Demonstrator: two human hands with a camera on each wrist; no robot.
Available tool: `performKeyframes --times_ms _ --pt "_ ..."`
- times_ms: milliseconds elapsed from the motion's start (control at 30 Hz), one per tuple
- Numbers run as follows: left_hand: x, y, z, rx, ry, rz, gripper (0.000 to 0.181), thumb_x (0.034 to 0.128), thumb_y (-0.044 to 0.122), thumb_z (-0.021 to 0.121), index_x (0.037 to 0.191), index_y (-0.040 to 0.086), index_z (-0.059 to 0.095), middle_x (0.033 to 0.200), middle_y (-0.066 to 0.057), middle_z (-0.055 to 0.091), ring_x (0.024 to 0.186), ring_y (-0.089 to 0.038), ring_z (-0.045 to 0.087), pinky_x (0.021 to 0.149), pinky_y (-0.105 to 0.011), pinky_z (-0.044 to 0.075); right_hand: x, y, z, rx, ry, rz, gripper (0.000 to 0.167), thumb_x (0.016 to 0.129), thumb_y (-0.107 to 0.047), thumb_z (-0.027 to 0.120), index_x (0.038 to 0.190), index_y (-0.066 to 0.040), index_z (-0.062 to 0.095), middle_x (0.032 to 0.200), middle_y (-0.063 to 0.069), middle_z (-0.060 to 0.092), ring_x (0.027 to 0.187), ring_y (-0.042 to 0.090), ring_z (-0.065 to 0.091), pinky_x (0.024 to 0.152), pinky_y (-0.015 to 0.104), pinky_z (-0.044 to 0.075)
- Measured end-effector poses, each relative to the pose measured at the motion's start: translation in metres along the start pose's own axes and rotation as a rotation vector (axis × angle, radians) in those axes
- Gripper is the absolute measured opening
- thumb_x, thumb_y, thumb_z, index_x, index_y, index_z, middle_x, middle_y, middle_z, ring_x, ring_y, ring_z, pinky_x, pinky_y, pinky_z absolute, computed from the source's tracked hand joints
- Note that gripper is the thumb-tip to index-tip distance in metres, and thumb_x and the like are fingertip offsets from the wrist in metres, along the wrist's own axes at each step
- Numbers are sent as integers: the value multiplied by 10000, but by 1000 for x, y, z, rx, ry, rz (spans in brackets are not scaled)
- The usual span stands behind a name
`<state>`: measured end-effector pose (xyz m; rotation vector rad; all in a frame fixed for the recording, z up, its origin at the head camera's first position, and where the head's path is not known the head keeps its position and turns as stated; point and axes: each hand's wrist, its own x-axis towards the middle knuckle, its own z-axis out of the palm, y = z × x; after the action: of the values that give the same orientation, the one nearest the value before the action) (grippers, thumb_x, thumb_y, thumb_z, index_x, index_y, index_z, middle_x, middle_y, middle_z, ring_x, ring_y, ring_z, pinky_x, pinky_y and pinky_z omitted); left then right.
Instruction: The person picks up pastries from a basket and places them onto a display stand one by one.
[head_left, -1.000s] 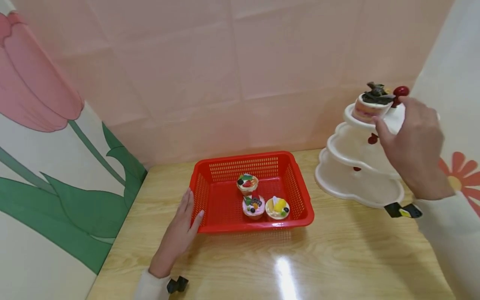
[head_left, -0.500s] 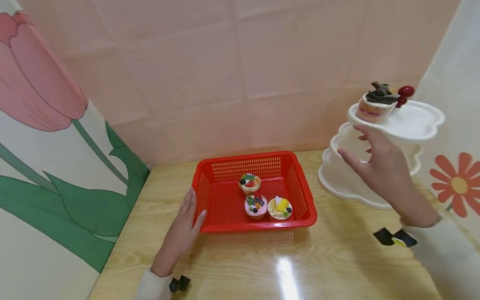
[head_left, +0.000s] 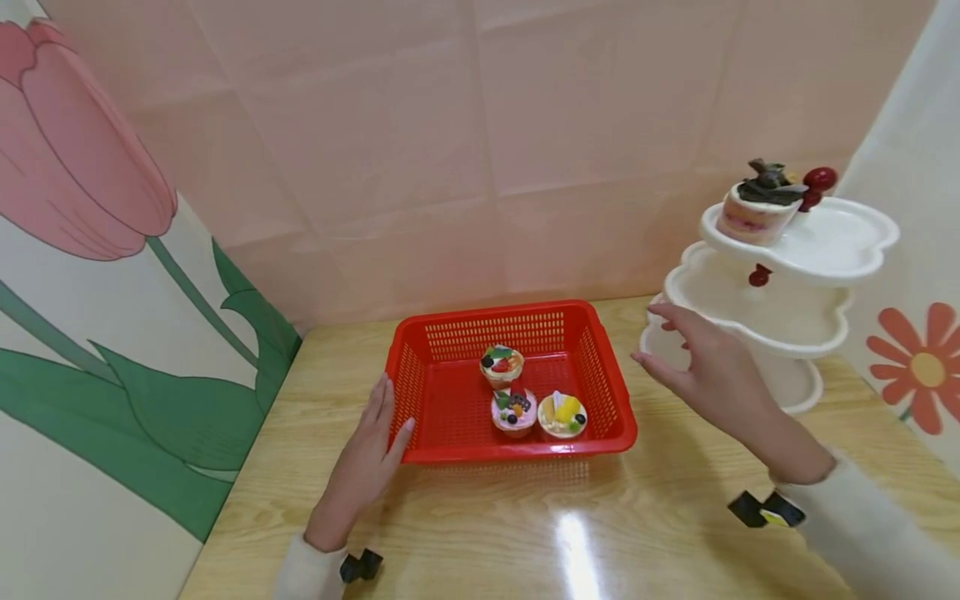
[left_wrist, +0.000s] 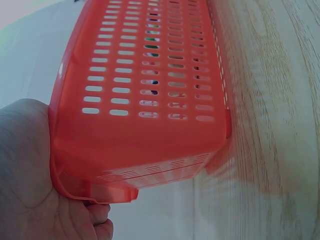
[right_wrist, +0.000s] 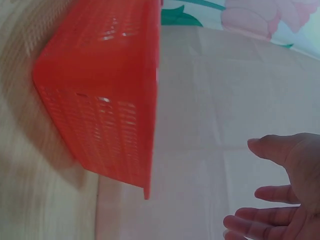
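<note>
At its near left corner, the red plastic basket (head_left: 517, 454) is touched by my left hand (head_left: 358, 467), its fingers lying along the left rim and its thumb at the front. Inside sit three toy cupcakes: a fruit-topped one (head_left: 501, 367), a pink one (head_left: 514, 412) and a yellow-topped one (head_left: 562, 415). My right hand (head_left: 716, 379) is in the air between basket and stand, thumb and fingers apart, holding nothing. Behind it, the white tiered stand (head_left: 847, 237) carries a cake cup with dark topping (head_left: 759, 218) on its top tier.
Red cherry ornaments (head_left: 819, 179) decorate the stand. A pale pink cloth wall (head_left: 450, 167) closes off the back of the wooden table (head_left: 480, 533), with a tulip print (head_left: 97, 150) at left and a flower print (head_left: 926, 367) at right.
My right hand has come away from the cake cup on the top tier and moved down and left toward the basket. My left hand stays at the basket's corner.
</note>
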<state>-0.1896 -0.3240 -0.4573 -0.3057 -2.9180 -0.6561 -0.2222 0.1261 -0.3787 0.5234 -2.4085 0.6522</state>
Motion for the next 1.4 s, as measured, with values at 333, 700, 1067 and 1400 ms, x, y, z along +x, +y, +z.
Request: performKeyframes --times_ms 333,700,1067,1400 --pt "-1 0 1 -3 5 9 791 1033 594 289 1593 63 120 1686 -13 -5 1550 -269 115 1178 -511 303 -16 -8 22 24 -121 13 625 748 -260 875 1283 -63 618 1128 141 709 926 295 678 694 462 589" --pt "-2 0 2 7 10 -3 802 1025 614 277 1595 74 113 1689 -39 21 1550 -270 120 1170 -520 311 -22 -16 42 73 -244 -85 603 782 -276 851 1282 -36 615 1211 157 697 1027 327 687 832 503 582" --pt "-3 -1 3 -4 4 1 794 1029 603 289 1596 75 116 1687 -21 8 1551 -256 111 1175 -512 304 -15 -18 62 89 -402 -101 606 823 -376 810 1323 -97 608 1252 109 686 1084 301 681 927 499 551" --pt "0 0 1 12 0 -8 801 1025 615 276 1598 78 115 1690 -39 22 1554 -250 100 1170 -517 309 -2 -21 70 22 -561 -151 674 807 -492 787 1348 -130 613 1301 83 667 1176 300 644 972 500 528"
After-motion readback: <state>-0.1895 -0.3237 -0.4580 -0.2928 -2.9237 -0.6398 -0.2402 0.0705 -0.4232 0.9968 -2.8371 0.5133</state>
